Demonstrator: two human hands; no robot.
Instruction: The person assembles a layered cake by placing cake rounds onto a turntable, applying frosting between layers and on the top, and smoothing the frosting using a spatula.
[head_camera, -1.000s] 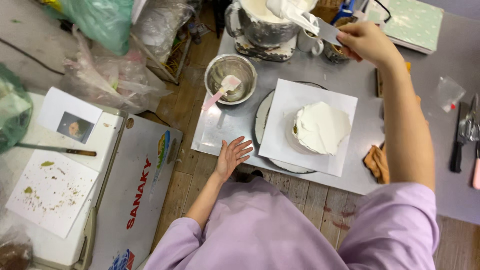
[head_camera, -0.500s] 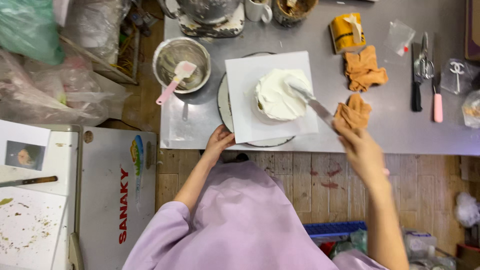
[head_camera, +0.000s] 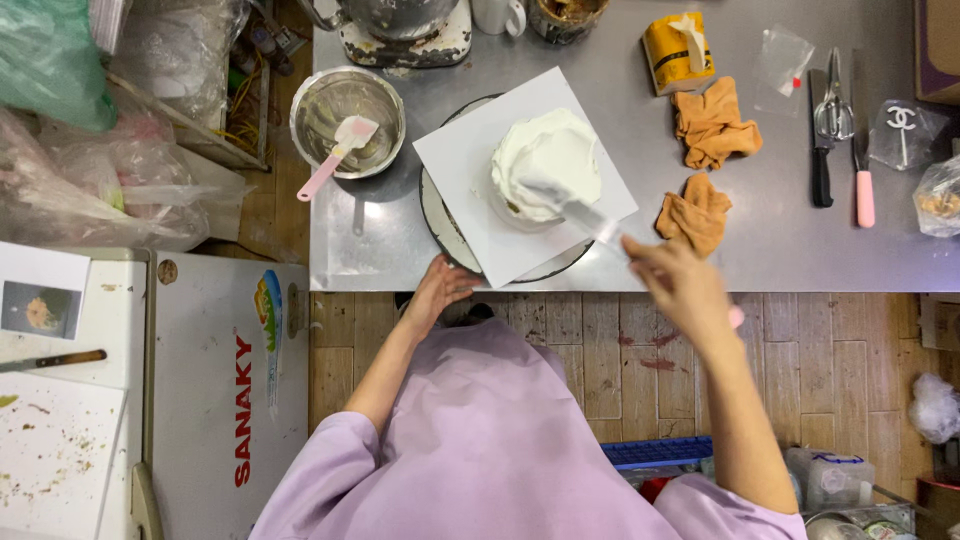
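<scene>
A small round cake (head_camera: 545, 165) covered in white cream sits on a square white board (head_camera: 470, 190) on a turntable (head_camera: 437, 215) on the steel table. My right hand (head_camera: 680, 285) grips a metal palette knife (head_camera: 585, 215), whose blade rests against the cake's near right side. My left hand (head_camera: 438, 290) touches the turntable's near edge, fingers spread, holding nothing.
A steel bowl (head_camera: 375, 105) with a pink-handled spatula (head_camera: 335, 155) stands left of the cake. Orange cloths (head_camera: 712, 125), a yellow packet (head_camera: 678, 50), scissors and knives (head_camera: 835, 130) lie to the right. A white chest freezer (head_camera: 210, 390) stands at left.
The view shifted slightly. My right hand pulled nearer, keeping the palette knife on the cake's side. The board has turned on the turntable under my left hand.
</scene>
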